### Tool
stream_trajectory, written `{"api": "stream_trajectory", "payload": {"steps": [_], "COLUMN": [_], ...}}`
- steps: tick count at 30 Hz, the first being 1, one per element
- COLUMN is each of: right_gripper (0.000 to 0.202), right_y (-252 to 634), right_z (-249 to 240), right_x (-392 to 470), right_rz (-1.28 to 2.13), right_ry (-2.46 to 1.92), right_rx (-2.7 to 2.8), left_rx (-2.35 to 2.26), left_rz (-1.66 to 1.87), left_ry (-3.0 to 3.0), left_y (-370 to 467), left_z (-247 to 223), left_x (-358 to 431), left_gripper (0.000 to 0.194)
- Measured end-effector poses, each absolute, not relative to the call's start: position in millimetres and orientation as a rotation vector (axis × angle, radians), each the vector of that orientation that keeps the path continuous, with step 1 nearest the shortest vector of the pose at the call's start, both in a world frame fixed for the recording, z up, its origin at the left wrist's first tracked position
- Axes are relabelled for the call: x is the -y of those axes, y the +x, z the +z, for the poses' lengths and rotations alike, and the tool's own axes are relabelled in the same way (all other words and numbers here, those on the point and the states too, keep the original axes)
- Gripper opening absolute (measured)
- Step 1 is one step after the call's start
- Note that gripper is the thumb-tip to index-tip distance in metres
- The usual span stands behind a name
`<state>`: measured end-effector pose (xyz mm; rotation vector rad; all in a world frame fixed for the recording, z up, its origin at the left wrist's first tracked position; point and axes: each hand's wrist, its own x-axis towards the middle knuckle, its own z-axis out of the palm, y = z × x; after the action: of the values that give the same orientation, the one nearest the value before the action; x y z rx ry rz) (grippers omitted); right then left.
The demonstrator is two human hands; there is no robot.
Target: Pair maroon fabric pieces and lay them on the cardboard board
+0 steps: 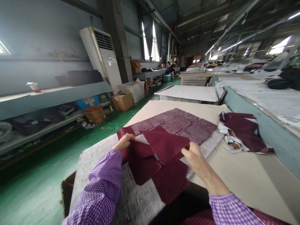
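Observation:
My right hand (196,157) pinches the right corner of a maroon fabric piece (164,143), which is lifted and spread above others. My left hand (125,141) has its fingers closed on the edge of another maroon fabric panel (142,150) to the left. Under both hands, more maroon pieces (172,178) overlap loosely and hang toward my body. Beyond them, rows of speckled maroon-and-white knit pieces (178,122) lie flat on a grey mottled cloth (138,198). My fingertips are partly hidden by the fabric.
The cream-coloured table (248,175) carries a crumpled maroon and white fabric heap (245,132) at right. A long bench (257,103) runs along the right side. Behind stands a white-topped bin (189,93). Cardboard boxes (122,101) and a shelf (53,97) line the left, across the green floor (42,175).

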<state>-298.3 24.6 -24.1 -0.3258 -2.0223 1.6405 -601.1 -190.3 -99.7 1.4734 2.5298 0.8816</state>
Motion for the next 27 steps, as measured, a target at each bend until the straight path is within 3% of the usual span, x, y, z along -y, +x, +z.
{"api": "stream_trajectory", "payload": {"steps": [4,11,22,27], "right_gripper": [0.031,0.040,0.037,0.035], "right_y": [-273.5,-235.4,-209.2,-204.7], "right_z": [-18.8,-17.0,-31.0,-29.2], "right_x": [-58.0,-96.2,-98.6,-100.5], "right_rz": [1.593,1.516,1.502,1.494], "right_ry": [-0.503,-0.809,-0.775,-0.765], "right_rx": [1.947,1.904,1.907,1.901], "left_rx": [-2.497,-2.360,-2.453,-2.524], "left_rz": [0.782,0.684,0.986,1.094], "left_ry": [1.504,1.554,1.468,1.411], "left_y": [-608.6,-627.0,-614.9,-614.9], "left_z": [-93.8,-77.2,-97.2,-95.3], "left_x": [188.8,179.6,202.7,221.4], "left_gripper": [0.050,0.041,0.051,0.048]}}
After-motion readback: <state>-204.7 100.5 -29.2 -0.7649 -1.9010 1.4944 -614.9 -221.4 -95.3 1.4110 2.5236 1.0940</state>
